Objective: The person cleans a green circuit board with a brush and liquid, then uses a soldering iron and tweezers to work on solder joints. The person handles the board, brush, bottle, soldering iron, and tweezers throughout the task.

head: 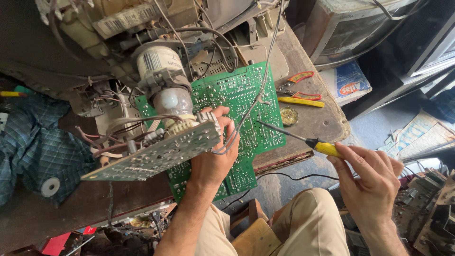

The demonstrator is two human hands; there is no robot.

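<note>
My left hand grips the edge of a small grey circuit board plugged onto the glass neck of a picture tube, fingers curled around its right end and some wires. Under it a large green circuit board lies solder side up on the wooden bench. My right hand holds a yellow-handled soldering iron like a pen; its thin metal tip points left over the green board's right edge, a short way from my left fingers.
A dismantled television chassis fills the bench's far left. Red-handled pliers, a yellow-handled tool and a round tin lie right of the green board. A blue checked cloth lies left. Old sets and scrap boards crowd the right.
</note>
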